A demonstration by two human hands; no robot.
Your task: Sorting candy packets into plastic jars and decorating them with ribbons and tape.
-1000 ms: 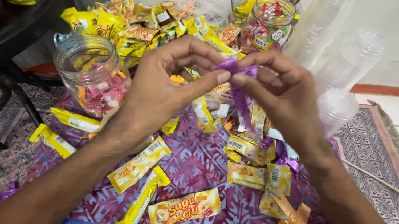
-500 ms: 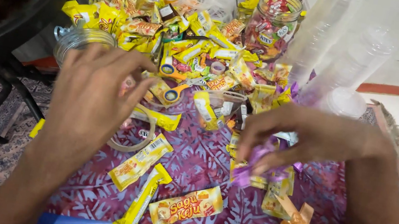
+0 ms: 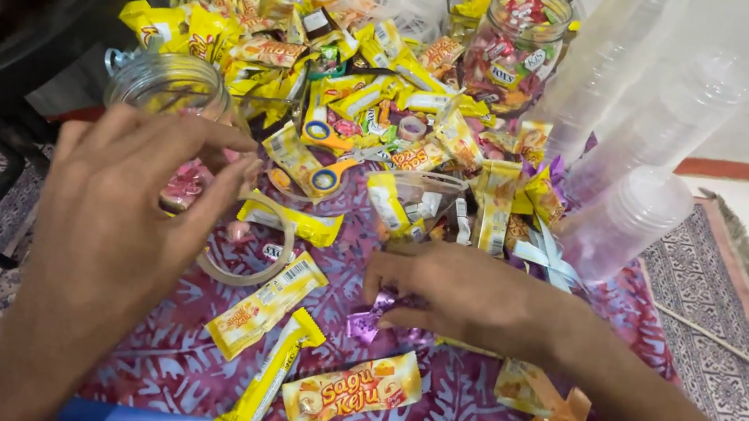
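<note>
We see our right hand lying low on the bench, fingers curled onto a small purple ribbon bow that rests on the patterned cloth just under the fingertips; our left hand hovers well apart, fingers spread and holding nothing, just in front of a clear jar of sweets, with yellow snack packets lying between the two hands

Yellow snack packs, purple bow (foil, prob.), magenta leaf-print cloth, clear cups
</note>
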